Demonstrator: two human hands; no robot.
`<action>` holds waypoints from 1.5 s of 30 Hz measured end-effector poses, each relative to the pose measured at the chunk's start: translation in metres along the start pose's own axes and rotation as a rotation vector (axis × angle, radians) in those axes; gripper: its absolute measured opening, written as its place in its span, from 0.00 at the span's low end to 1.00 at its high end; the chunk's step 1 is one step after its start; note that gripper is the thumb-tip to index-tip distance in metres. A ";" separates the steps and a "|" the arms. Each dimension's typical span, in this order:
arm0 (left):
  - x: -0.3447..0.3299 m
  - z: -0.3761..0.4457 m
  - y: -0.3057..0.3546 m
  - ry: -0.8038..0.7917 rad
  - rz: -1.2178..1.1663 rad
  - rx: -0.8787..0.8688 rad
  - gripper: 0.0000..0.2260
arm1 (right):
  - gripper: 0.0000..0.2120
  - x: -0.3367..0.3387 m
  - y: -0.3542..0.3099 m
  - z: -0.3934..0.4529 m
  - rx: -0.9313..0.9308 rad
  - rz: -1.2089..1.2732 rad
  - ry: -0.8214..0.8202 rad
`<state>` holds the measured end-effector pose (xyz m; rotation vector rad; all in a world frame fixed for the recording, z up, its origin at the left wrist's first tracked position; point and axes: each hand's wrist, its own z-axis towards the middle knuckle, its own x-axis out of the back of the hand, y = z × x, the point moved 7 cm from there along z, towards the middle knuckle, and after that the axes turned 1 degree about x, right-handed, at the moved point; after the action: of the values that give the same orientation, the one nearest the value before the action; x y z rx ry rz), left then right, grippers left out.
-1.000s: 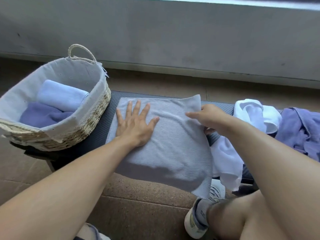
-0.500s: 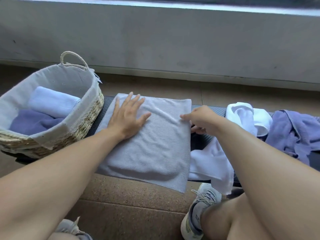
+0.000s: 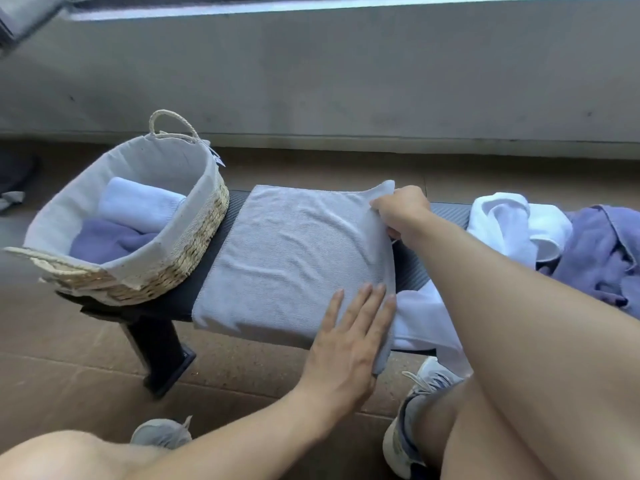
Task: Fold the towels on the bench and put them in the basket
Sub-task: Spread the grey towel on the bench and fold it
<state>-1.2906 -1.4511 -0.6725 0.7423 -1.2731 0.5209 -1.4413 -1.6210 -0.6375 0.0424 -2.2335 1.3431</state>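
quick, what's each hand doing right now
Left hand: open, fingers flat on the grey towel.
Right hand: pinching the grey towel's far right corner.

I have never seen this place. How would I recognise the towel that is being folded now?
Find the dark bench and the woven basket on its left end. Just right of the basket lies a flat grey towel, with the left hand resting on its near corner and the right hand pinching its far corner. The white towel and purple towel farther right lie crumpled.
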 end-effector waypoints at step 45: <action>0.077 -0.099 -0.122 0.161 -0.818 0.834 0.16 | 0.06 -0.094 -0.063 -0.024 0.207 0.233 0.205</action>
<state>-1.1205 -1.4625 -0.6345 1.7691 -0.4687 0.4003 -1.3325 -1.6550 -0.6202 -0.2783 -1.9679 1.6196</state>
